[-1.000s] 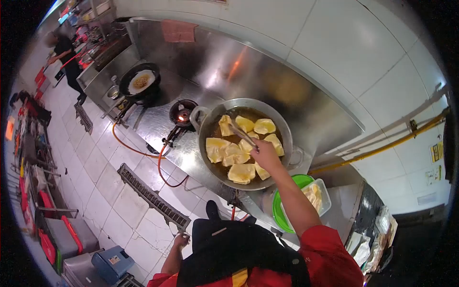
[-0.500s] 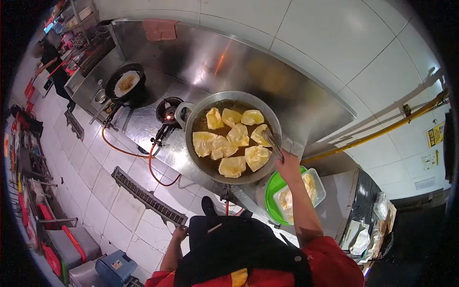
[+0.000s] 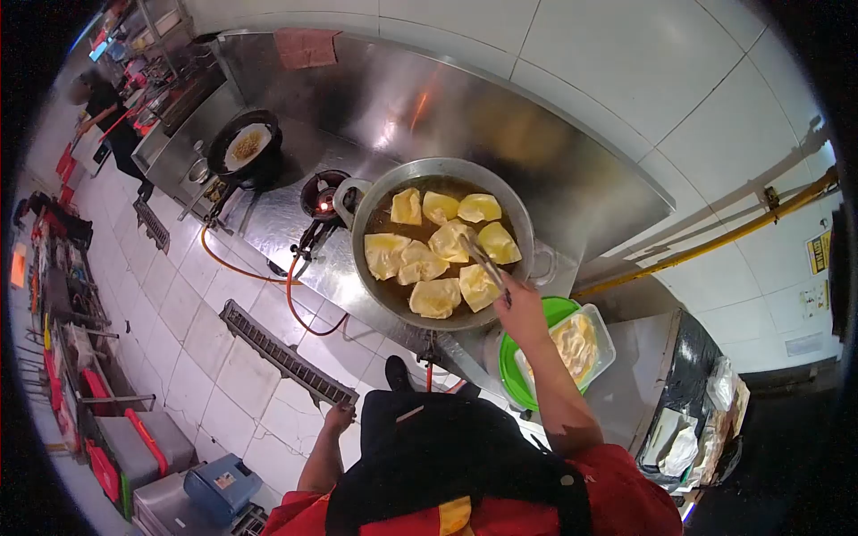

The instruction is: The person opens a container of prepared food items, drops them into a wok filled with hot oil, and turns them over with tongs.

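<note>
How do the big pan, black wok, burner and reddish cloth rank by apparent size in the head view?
Largest to smallest:
1. Big pan
2. Black wok
3. Burner and reddish cloth, left unranked: they look alike, and the big pan's handle overlaps the burner's edge.

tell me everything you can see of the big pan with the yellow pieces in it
The big pan is wide, round and grey, apparently metal, with a loop handle on each of two opposite sides. It sits upright above the steel counter; its support is hidden. Brownish liquid and nine flat yellow pieces lie inside. Tongs in the right hand reach over its rim; whether they touch it is unclear.
</note>
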`<state>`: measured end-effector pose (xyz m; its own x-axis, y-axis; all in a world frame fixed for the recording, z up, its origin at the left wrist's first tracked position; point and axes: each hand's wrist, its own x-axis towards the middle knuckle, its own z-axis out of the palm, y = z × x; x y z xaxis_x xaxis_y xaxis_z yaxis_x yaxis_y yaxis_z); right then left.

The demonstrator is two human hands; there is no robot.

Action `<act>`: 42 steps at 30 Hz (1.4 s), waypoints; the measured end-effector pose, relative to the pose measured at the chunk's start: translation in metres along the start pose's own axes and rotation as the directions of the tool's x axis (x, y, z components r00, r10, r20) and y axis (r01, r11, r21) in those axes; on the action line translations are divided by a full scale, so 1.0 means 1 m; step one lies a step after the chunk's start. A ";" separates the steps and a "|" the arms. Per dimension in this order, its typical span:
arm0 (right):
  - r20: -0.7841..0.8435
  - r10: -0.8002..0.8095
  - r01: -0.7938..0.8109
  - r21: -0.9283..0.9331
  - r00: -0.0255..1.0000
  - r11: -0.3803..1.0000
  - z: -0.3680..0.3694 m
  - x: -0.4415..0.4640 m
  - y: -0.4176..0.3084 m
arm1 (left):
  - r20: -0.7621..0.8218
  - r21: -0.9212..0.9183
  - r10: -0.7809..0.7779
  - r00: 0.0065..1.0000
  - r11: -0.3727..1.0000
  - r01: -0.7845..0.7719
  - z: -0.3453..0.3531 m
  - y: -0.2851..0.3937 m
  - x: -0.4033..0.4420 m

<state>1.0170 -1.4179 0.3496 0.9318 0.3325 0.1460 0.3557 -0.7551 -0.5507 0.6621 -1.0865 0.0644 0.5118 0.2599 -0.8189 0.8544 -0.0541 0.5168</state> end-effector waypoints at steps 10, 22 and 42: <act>0.108 -0.009 0.008 0.012 0.994 1.000 0.020 0.002 0.001 | -0.049 -0.115 -0.013 0.999 0.993 0.007 0.021 -0.036 -0.021; 0.233 0.098 -0.071 -0.119 0.968 0.990 -0.042 -0.062 -0.016 | -0.073 0.052 0.006 0.997 0.999 -0.003 0.045 -0.096 -0.029; 0.335 -0.036 0.033 0.015 0.942 0.999 -0.004 -0.076 -0.033 | -0.124 -0.139 0.045 0.991 0.988 -0.062 0.046 -0.076 0.012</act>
<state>0.9349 -1.4204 0.3596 0.8402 0.5292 -0.1184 0.3847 -0.7356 -0.5576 0.6075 -1.1236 0.0036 0.5342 0.3750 -0.7577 0.8004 0.0641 0.5960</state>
